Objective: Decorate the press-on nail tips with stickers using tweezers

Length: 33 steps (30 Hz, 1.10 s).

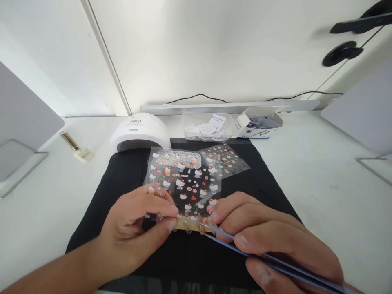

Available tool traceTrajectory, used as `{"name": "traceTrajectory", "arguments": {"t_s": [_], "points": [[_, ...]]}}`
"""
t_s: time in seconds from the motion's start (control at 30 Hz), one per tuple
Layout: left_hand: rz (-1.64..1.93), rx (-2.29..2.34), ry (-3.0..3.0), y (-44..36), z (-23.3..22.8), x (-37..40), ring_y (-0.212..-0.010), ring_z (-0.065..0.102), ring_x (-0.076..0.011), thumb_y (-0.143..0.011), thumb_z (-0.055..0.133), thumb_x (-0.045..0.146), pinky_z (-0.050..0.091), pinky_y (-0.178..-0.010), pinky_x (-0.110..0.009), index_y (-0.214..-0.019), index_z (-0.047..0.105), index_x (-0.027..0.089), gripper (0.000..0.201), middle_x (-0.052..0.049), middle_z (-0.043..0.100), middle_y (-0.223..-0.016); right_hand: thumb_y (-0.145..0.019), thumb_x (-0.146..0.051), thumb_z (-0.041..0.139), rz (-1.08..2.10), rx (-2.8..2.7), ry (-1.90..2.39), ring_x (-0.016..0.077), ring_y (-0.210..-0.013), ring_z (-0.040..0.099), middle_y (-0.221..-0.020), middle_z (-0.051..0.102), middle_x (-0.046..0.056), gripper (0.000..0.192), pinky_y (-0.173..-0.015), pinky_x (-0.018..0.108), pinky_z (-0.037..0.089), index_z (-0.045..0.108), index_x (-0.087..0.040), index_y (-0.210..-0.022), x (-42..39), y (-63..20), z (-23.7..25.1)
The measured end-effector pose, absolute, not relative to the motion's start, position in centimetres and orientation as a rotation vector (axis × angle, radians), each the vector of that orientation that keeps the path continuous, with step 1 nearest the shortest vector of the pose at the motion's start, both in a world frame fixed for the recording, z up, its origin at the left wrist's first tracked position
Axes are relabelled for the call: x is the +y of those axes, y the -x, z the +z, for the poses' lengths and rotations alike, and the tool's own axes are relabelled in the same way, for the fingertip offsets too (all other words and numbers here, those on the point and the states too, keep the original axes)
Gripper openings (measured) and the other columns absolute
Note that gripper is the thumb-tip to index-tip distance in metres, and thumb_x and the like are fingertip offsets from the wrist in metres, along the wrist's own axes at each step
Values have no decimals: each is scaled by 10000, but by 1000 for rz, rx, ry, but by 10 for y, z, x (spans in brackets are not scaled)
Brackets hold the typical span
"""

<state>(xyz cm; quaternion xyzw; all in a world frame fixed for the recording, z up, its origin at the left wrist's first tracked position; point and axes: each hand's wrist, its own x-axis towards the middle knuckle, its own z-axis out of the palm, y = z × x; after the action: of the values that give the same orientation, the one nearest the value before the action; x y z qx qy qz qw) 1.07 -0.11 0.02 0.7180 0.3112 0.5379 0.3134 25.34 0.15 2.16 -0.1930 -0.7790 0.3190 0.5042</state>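
Note:
My left hand (137, 228) pinches the lower edge of a clear nail sticker sheet (180, 183), printed with white cat figures with red bows. My right hand (275, 237) grips blue tweezers (226, 244), their tips close to the sheet's bottom edge. Whether the tips hold a sticker I cannot tell. The right fingertips also lie against the sheet's lower right corner. Behind that edge, a yellowish strip (183, 224) shows with several clear nail tips along it. Partly beneath the sheet lies a second transparent sticker sheet (232, 161).
A black cloth (122, 175) covers the middle of the white table. Behind it are a white nail lamp (141, 130), a clear tray (190, 132) of small packets and an open alcohol pad box (260, 130). At the left lies a nail polish bottle (82, 154).

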Motion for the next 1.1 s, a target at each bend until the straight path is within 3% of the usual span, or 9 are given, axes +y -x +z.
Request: {"name": "traceTrajectory", "arguments": {"t_s": [0.7,1.1], "points": [[1412,794,-1890,-9,-3,-2,-707,677,-133,-804,696,-50,579,-623,-206,-1007,767,229,353,-22,727,-832,-772,9,620,767,-1906,492,222,-799,770,-817,761,63,371,-833,419,680,686,-214,-1061,-2,-253,20],[1479,840,-1719,-10,-8,-5,-872,723,-102,-748,751,-53,604,-844,-135,-1149,775,313,543,25,747,-949,-849,-9,583,787,-1970,483,208,-892,752,-862,732,72,320,-878,413,663,617,-210,-1095,-3,-259,18]]}}
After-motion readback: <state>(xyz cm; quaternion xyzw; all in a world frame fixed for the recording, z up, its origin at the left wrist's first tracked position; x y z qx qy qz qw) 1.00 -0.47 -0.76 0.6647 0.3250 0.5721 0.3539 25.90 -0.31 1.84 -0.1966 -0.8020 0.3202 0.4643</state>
